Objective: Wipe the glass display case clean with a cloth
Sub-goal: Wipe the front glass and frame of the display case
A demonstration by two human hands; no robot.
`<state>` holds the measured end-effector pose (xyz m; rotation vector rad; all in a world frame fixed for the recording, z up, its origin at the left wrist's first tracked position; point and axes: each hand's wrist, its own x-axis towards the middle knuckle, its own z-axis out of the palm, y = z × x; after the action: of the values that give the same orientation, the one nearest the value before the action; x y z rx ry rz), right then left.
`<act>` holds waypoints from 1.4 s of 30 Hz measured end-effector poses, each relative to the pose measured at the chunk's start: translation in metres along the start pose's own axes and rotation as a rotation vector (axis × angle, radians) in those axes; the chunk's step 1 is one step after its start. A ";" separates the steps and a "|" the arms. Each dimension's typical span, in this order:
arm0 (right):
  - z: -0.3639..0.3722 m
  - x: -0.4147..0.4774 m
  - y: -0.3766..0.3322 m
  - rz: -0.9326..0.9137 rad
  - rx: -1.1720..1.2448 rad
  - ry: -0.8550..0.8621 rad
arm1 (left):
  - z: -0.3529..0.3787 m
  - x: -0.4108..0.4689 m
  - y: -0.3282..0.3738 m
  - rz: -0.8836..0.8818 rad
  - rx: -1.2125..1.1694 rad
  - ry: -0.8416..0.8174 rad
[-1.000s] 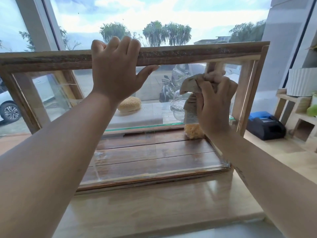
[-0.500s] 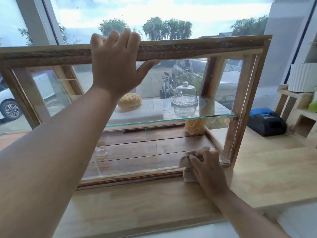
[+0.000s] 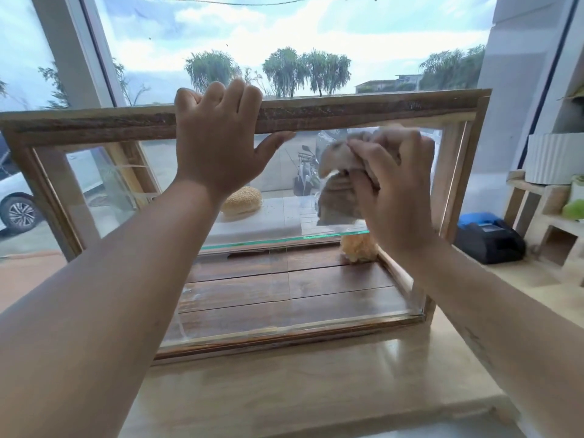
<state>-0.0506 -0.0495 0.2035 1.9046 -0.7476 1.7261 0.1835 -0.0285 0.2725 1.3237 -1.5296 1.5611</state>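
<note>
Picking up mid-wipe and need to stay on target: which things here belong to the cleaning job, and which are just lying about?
Part of the job:
display case
cloth
right hand, wiping
left hand, steadying the frame

Just lying about:
bun on the glass shelf
black and blue device
white ribbed pot

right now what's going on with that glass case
A person is wiping the glass front of a wooden display case. The left hand grips the top rail to steady it, while the right hand presses a bunched cloth against the upper right of the pane. A bun sits on the glass shelf inside.
</note>
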 end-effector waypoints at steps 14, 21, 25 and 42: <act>0.031 -0.045 0.006 -0.024 -0.099 -0.103 | -0.009 0.002 -0.016 0.103 -0.076 -0.123; 0.026 -0.147 0.001 -0.016 -0.165 -0.390 | -0.018 0.002 -0.046 0.183 -0.159 -0.211; 0.021 -0.210 -0.009 -0.124 -0.178 -0.630 | -0.021 0.006 -0.042 0.127 -0.179 -0.232; 0.045 0.042 -0.055 -0.074 -0.031 0.001 | -0.018 -0.003 -0.042 0.153 -0.159 -0.100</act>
<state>0.0221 -0.0417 0.2417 1.8865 -0.6912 1.6612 0.2186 -0.0034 0.2884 1.2373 -1.8143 1.4476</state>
